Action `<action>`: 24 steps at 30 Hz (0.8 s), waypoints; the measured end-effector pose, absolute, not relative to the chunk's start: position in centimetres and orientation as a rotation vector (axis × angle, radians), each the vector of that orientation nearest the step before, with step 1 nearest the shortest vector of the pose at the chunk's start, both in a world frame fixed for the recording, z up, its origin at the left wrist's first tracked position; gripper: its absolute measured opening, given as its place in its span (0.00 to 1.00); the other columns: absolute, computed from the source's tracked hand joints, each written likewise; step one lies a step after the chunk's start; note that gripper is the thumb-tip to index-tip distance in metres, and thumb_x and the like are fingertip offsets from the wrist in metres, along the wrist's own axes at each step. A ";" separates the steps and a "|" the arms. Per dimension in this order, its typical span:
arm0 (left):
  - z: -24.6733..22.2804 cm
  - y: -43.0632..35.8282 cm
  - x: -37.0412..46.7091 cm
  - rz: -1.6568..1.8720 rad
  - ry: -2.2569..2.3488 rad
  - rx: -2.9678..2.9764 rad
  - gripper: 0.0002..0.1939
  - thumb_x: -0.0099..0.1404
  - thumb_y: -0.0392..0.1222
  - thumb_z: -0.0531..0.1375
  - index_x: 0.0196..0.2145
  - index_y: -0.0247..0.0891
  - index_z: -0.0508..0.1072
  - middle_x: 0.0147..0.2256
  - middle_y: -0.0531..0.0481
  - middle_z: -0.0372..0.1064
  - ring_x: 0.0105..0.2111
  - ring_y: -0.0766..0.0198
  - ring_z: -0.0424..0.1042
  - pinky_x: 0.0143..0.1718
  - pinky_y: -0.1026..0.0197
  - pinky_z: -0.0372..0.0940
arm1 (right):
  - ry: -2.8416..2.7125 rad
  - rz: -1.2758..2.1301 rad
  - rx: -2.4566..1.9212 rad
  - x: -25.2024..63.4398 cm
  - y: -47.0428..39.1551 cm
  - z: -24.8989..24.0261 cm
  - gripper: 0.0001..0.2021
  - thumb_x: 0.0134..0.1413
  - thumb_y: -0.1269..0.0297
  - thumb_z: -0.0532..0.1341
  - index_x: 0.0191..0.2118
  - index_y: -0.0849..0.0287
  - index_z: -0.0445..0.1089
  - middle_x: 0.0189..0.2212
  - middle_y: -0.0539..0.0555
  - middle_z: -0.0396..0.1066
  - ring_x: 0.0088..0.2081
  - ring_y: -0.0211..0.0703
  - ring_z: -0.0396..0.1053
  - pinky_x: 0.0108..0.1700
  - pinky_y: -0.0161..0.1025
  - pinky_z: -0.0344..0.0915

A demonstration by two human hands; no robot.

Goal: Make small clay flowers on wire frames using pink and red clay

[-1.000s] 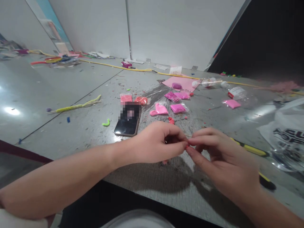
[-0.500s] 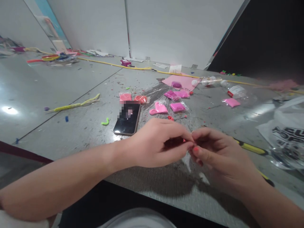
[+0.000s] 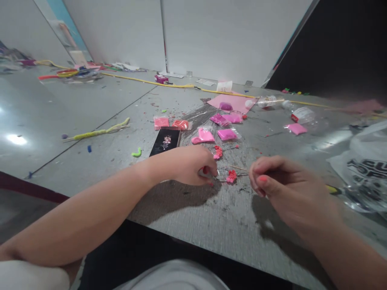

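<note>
My left hand (image 3: 193, 165) is closed in a curl beside the phone, its fingertips low over the table; what they pinch is too small to tell. A red and pink clay flower (image 3: 231, 176) on a thin dark wire lies between my hands. To its right, my right hand (image 3: 276, 181) has thumb and fingers pressed together; any small thing in them is hidden. A thin wooden stick (image 3: 238, 167) ends near the right fingertips. Another red and pink flower piece (image 3: 217, 152) sits just beyond my left hand.
The phone (image 3: 165, 141) is partly covered by my left hand. Clay packets (image 3: 227, 134) lie beyond, with pink paper (image 3: 242, 101) and plastic bottles (image 3: 302, 114) behind. A yellow-green twisted strip (image 3: 99, 132) lies left; a plastic bag (image 3: 365, 161) stands right.
My hands have come apart from fingertip contact: the left moved left and slightly up, the right slightly right. The flower on its wire and the stick now show between them.
</note>
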State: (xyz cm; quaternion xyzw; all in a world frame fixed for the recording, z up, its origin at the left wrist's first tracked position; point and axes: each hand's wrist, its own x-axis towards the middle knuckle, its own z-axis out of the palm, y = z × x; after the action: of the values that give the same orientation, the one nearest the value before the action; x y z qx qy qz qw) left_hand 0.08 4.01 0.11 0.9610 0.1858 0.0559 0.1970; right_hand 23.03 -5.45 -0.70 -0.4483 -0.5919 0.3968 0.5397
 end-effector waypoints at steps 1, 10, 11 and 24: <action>0.1 4.1 0.1 0.123 0.505 2.692 0.10 0.62 0.33 0.66 0.41 0.35 0.84 0.33 0.47 0.76 0.32 0.63 0.71 0.34 0.63 0.62 | -1.410 0.932 -1.076 23.0 -5.5 -0.7 0.09 0.46 0.57 0.77 0.30 0.51 0.79 0.22 0.47 0.71 0.21 0.33 0.64 0.21 0.31 0.63; -0.5 2.8 0.6 0.011 0.683 2.677 0.09 0.65 0.34 0.64 0.40 0.39 0.85 0.32 0.48 0.78 0.35 0.60 0.74 0.35 0.61 0.62 | -1.422 0.924 -1.085 22.8 -5.7 -0.2 0.06 0.45 0.64 0.76 0.28 0.53 0.79 0.22 0.46 0.72 0.20 0.31 0.64 0.20 0.29 0.63; -0.7 2.7 0.6 0.023 0.693 2.688 0.09 0.65 0.34 0.63 0.39 0.39 0.85 0.32 0.47 0.77 0.35 0.60 0.74 0.35 0.61 0.62 | -1.428 0.923 -1.082 22.8 -5.7 -0.1 0.06 0.46 0.65 0.75 0.28 0.53 0.79 0.22 0.46 0.72 0.20 0.31 0.64 0.20 0.28 0.63; -0.1 2.4 0.6 0.675 0.256 2.573 0.09 0.73 0.35 0.61 0.42 0.34 0.82 0.38 0.44 0.75 0.37 0.63 0.74 0.40 0.62 0.67 | -1.600 0.631 -1.045 24.1 -5.6 -0.8 0.04 0.57 0.60 0.72 0.35 0.51 0.79 0.27 0.47 0.74 0.24 0.33 0.67 0.24 0.30 0.66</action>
State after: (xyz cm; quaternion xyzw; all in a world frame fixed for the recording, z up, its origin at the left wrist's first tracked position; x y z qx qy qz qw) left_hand 0.58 2.45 -0.12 0.9365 0.0932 0.2456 0.2323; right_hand 24.07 -5.59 -0.79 -0.4386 -0.6717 0.2649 0.5351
